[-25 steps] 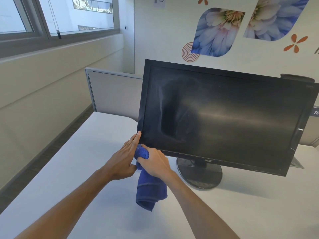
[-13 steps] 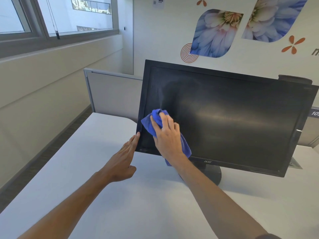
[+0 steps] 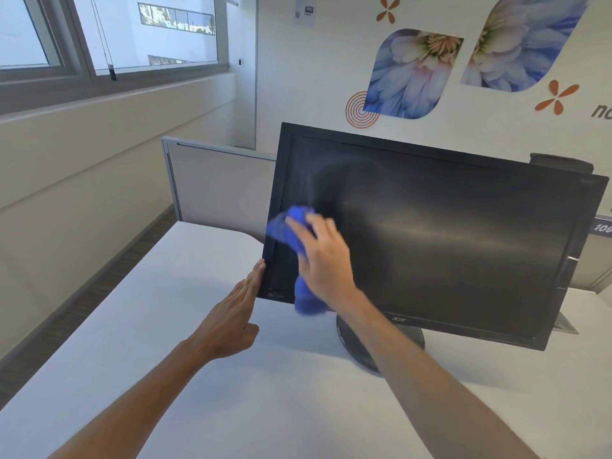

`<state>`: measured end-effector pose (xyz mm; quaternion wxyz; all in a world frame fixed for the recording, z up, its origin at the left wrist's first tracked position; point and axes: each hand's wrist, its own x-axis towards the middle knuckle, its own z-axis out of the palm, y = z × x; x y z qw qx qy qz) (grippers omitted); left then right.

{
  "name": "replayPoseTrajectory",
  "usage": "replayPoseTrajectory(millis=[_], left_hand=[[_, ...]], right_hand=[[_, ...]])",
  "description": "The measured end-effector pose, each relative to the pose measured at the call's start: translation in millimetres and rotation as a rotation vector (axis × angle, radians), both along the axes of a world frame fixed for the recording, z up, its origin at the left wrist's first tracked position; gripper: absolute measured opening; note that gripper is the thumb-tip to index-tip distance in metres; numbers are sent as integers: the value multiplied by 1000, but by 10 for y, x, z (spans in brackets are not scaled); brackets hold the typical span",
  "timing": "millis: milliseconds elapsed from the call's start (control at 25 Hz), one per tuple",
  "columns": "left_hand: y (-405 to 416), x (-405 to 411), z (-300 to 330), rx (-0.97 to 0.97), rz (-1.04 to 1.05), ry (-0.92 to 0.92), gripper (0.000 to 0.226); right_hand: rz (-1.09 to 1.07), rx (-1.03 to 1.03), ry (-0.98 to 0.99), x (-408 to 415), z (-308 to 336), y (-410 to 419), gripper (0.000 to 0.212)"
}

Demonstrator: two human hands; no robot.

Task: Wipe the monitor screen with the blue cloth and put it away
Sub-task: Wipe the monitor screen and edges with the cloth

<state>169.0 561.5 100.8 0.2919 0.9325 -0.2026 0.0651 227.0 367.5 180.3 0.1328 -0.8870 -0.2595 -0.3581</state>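
So, from the head view: the wiping step is underway. The right hand [image 3: 326, 260] has the blue cloth [image 3: 291, 226] bunched under its palm and fingers, pressed flat against the lower left part of the monitor screen [image 3: 447, 233], with a tail of cloth hanging below the wrist near the bottom bezel. It's a bit motion-blurred, so I can't tell whether the thumb pinches the cloth. The left hand [image 3: 233, 313] is relaxed and flat, fingertips touching the monitor's left edge, probably steadying it on the white tabletop [image 3: 165, 326].

My guess: only the left patch is covered, and the hazy streaks further right look untouched. Next move calls for sweeping rightward with even pressure while that left hand braces the frame.
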Motion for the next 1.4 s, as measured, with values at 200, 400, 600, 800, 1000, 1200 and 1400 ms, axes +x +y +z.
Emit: replayPoseTrajectory(millis=[200,400,600,800,1000,1200,1400], left_hand=[[-37,-11,-28,1,8,-20,112],[-6,-8,-58,3,11,-14,111],[57,-67,-173,25,32,8,107],[140,-144,-278,23,136,-90,98],[214,-107,-320,58,243,-328,60],[103,-50,-72,72,259,-373,56],[29,106,77,70,259,-359,66]], right_hand=[[-149,-6,-328,665,1212,170,52],[-177,-295,-112,987,972,293,52],[-110,-277,-48,719,459,295,52],[-36,-357,37,279,-235,269,54],[6,-506,127,-65,-884,228,67],[37,-614,95,-213,-1050,85,66],[27,-436,68,-305,-925,-21,66]])
